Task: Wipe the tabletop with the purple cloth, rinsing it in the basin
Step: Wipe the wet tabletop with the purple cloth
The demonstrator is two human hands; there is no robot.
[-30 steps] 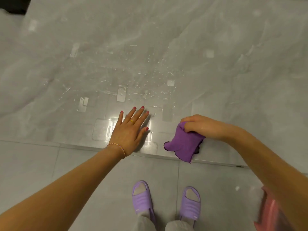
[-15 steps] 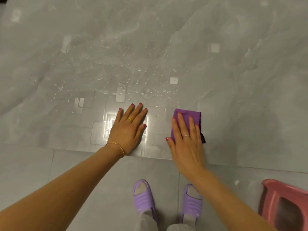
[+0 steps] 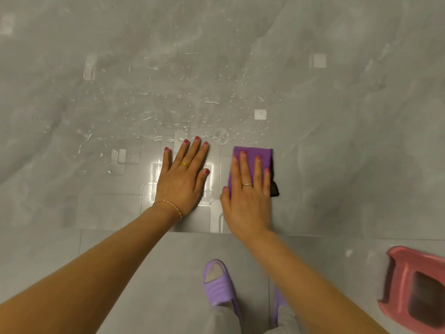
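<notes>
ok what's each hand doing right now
left hand: open, flat on the tabletop, holding nothing
right hand: open, straight fingers pressing the purple cloth

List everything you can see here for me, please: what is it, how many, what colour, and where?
tabletop: one, glossy grey marble, fills the upper view
water droplets: many, clear, scattered beyond the hands
purple cloth: one, folded flat under the right hand
basin: one, pink, on the floor, lower right
floor: grey tiles, below the table edge
slippers: two, lilac, on the feet
left hand: flat on the tabletop
right hand: fingers straight, pressing the cloth
</notes>
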